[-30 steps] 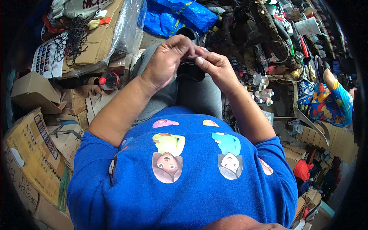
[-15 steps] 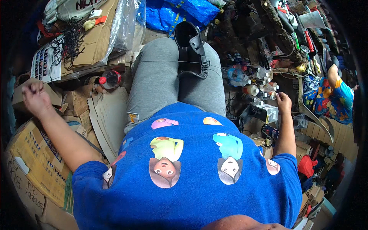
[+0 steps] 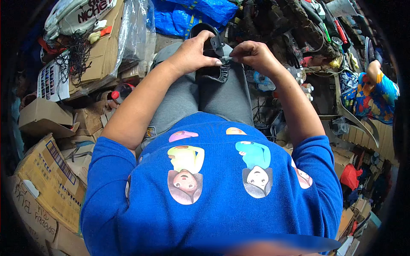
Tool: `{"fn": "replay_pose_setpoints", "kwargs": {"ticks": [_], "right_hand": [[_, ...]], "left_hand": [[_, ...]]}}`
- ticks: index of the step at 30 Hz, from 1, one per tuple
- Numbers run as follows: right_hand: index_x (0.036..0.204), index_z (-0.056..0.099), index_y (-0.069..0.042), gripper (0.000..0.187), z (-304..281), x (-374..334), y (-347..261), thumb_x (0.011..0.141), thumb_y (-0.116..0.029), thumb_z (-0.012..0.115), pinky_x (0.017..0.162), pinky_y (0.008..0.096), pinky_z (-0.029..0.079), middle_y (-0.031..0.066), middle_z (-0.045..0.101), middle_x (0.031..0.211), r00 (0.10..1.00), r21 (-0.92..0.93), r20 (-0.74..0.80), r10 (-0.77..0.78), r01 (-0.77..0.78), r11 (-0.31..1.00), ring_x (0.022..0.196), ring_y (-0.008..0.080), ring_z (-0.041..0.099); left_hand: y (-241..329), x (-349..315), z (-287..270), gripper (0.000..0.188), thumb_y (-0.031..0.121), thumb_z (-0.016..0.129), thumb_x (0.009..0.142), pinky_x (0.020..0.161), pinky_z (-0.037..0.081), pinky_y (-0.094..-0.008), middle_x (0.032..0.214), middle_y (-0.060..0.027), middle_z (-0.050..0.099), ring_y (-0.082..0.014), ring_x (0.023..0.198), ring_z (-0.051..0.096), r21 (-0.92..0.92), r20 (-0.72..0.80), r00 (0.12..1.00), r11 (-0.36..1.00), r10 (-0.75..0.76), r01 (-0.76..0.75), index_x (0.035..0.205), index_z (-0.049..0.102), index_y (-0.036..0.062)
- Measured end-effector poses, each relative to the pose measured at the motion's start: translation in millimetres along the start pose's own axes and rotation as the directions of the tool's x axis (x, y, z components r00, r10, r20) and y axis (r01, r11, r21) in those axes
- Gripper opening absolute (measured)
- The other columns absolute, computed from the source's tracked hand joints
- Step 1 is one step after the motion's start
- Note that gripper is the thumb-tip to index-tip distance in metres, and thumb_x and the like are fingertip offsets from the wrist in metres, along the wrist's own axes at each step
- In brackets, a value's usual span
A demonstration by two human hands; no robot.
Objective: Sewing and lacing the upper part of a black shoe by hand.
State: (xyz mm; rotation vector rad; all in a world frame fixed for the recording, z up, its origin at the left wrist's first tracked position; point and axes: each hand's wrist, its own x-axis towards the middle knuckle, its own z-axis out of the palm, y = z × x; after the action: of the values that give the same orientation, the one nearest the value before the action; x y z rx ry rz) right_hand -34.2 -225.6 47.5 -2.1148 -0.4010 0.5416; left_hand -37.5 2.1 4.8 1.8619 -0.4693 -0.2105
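Observation:
A black shoe (image 3: 215,75) with a strap and a gathered edge is held between my grey-trousered knees. My left hand (image 3: 191,54) grips the shoe from its left side, fingers over the upper and thumb near the strap. Just right of the strap, my right hand (image 3: 255,55) is closed in a pinch. A thin, pale, thread-like strand (image 3: 226,57) shows between its fingertips and the shoe. The fingers partly hide the strap and the spot where the strand meets the shoe.
Cardboard boxes (image 3: 47,175) and an opened carton (image 3: 45,117) lie to my left, near a red-capped bottle (image 3: 116,94). Blue sheeting (image 3: 196,15) lies ahead. Small bottles (image 3: 306,89) and tools (image 3: 337,32) crowd the right, where another person's patterned sleeve (image 3: 373,100) shows.
Both hands were spread wide apart, with a thin thread stretched across the shoe. They have come inward and now meet at the shoe, the left one gripping it.

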Motion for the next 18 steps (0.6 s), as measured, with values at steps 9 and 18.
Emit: {"fn": "replay_pose_setpoints", "kwargs": {"ticks": [9, 18], "right_hand": [[0.083, 0.068, -0.006, 0.013, 2.4, 3.3, 18.0, 0.072, 0.0, 0.068, 0.076, 0.0269, 0.046, 0.0009, 0.058, 0.079, 0.978, -0.11, 0.122, -0.167, 0.181, 0.977, 0.082, 0.0133, 0.057], [0.087, 0.071, -0.011, 0.019, 24.9, -17.1, 23.5, 0.07, -0.003, 0.07, 0.071, 0.0297, 0.048, 0.0048, 0.06, 0.082, 0.978, -0.065, -0.057, -0.2, 0.196, 0.978, 0.079, 0.0177, 0.061]], "left_hand": [[-1.5, 13.7, -5.1, 0.026, 0.011, 0.077, 0.068, 0.08, 0.045, -0.026, 0.098, -0.0037, 0.062, -0.0121, 0.088, 0.058, -0.081, 0.31, 0.932, 0.971, -0.188, 0.223, 0.089, 0.065, 0.0007], [4.7, 14.5, -17.7, 0.026, 0.009, 0.065, 0.078, 0.092, 0.041, -0.0287, 0.11, -0.0052, 0.059, -0.0165, 0.1, 0.056, 0.004, 0.525, 0.847, 0.995, -0.083, 0.095, 0.103, 0.066, 0.0002]]}}
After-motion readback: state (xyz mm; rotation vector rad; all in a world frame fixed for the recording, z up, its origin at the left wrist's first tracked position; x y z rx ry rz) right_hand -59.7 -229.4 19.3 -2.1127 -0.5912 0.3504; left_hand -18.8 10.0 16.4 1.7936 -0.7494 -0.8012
